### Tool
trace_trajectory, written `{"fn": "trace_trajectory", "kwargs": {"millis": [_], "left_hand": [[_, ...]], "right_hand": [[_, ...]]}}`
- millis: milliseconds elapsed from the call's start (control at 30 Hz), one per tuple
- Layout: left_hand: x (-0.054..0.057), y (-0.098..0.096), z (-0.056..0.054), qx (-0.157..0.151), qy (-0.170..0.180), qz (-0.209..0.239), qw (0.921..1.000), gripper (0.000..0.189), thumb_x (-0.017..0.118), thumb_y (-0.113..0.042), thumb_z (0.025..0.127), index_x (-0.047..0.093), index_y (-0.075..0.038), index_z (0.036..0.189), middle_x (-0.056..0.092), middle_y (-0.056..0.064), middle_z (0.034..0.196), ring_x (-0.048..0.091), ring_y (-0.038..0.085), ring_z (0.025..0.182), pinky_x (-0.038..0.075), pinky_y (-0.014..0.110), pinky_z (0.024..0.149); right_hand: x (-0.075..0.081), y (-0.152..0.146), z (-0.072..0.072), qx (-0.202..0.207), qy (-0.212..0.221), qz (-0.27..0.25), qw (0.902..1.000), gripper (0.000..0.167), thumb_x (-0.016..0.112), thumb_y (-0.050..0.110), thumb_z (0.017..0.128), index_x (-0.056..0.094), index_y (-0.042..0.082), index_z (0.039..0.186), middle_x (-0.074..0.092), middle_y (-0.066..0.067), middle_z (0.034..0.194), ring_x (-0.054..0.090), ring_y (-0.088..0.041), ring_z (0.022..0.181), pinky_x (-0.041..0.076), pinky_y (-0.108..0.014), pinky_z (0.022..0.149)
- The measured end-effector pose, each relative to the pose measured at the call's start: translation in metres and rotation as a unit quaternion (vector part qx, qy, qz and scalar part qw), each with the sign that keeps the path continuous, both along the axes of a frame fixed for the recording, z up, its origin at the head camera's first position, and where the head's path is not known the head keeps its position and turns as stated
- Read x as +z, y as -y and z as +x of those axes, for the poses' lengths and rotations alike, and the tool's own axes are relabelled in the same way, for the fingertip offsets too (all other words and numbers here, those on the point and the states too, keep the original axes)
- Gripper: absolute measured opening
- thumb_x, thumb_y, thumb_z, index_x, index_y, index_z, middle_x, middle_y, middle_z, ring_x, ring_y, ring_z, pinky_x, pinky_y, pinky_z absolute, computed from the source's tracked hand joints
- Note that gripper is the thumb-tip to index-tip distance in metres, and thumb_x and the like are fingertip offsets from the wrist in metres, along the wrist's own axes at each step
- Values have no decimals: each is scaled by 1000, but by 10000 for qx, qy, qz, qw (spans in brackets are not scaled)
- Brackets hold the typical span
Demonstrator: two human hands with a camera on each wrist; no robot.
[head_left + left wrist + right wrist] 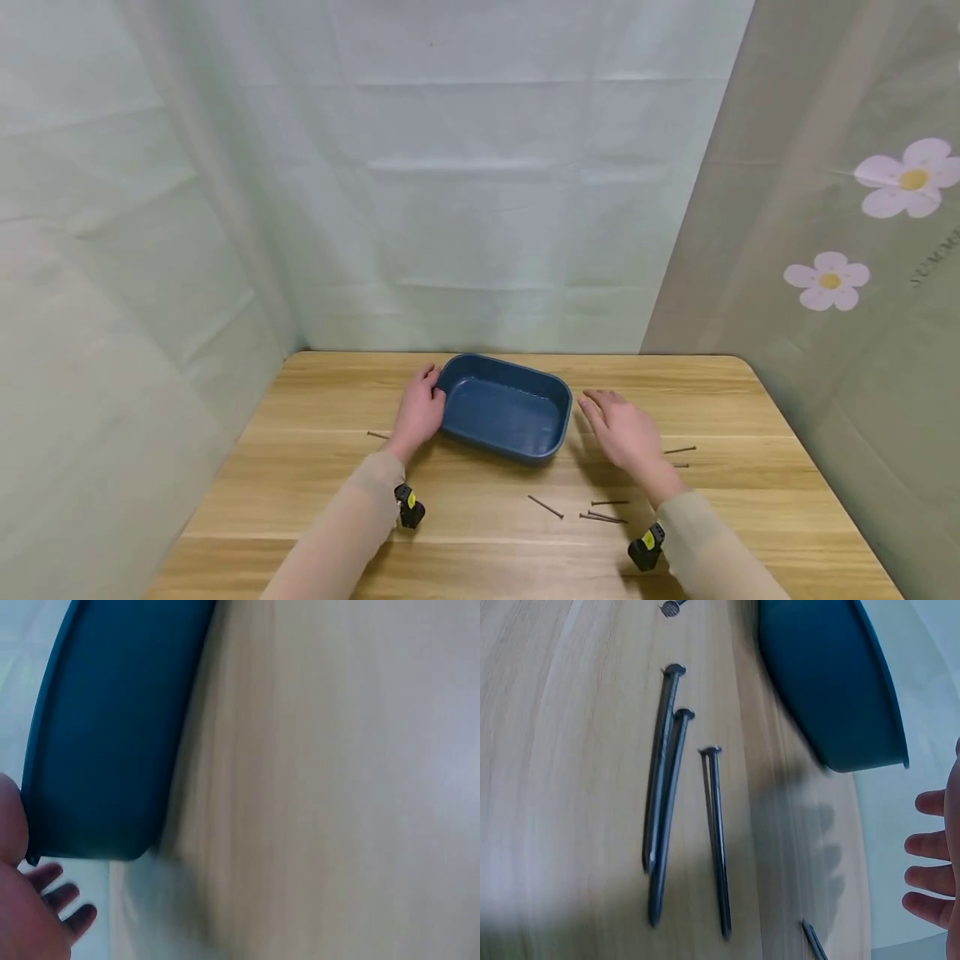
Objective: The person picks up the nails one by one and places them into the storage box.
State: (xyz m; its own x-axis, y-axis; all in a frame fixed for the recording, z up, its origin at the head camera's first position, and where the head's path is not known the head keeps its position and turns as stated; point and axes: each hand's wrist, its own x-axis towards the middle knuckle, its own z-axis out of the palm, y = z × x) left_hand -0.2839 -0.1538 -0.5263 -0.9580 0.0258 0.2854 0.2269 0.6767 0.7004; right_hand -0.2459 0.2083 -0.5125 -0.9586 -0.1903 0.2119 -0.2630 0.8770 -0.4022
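Note:
A dark blue rectangular tray (504,450), rounded at its corners, sits at the middle of the far part of the table. My left hand (422,408) is at its left end; in the left wrist view the thumb (10,821) lies right at the rim, while the other fingers (79,921) extend loosely beside that end. To the right of the tray, my right hand (622,429) hovers with fingers fairly straight, apart from the rim and holding nothing. Dark nails lie below it: a close pair (664,787) and a single nail (718,840).
Another nail (545,507) lies in front of the tray. One nail (377,434) is partly hidden by my left wrist, and two show right of my right wrist, including a nail (680,450). Pale curtains (480,208) hang behind the wooden table (465,550).

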Motion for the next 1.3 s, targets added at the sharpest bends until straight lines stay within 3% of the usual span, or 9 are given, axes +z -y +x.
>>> {"fn": "trace_trajectory", "kwargs": {"millis": [233,433,733,967,1133,1300], "left_hand": [[-3,-32,12,593,-196,139,9980,46,54,2,98,57,18,141,43,34,158,34,55,149,31,64,121],[-5,-48,22,1001,80,146,9948,49,57,-9,101,58,11,146,33,29,167,12,55,157,15,73,121],[-5,-42,42,703,445,-484,9954,57,50,-17,106,46,9,157,13,23,176,-11,46,161,2,72,124],[-10,-44,47,708,64,-946,9930,55,49,-12,107,43,13,156,18,27,174,-3,50,161,5,70,126],[-9,-49,47,871,-199,-969,9913,56,51,-6,105,41,18,154,23,33,171,-1,52,161,10,69,126],[-12,-49,51,922,-86,-865,9919,57,49,-7,106,37,18,156,22,33,171,-4,49,162,8,67,127]], "right_hand": [[7,-19,0,-178,-26,14,9998,55,41,43,116,66,3,145,62,-24,147,56,-46,138,44,-64,112],[9,-28,3,-267,6,113,9996,64,33,49,116,64,2,146,61,-25,149,56,-48,138,44,-66,110],[5,-44,15,-415,39,94,9991,68,34,51,116,65,-3,143,63,-27,145,59,-52,132,47,-67,107],[3,-55,18,-498,13,65,9987,71,32,54,116,67,-2,141,64,-27,143,60,-52,130,48,-68,105],[3,-55,17,-497,-78,89,9987,70,32,53,116,67,-1,141,64,-26,143,60,-52,130,48,-69,104],[2,-55,22,-429,11,145,9990,65,35,52,116,67,2,143,63,-27,145,59,-52,131,48,-69,104]]}}
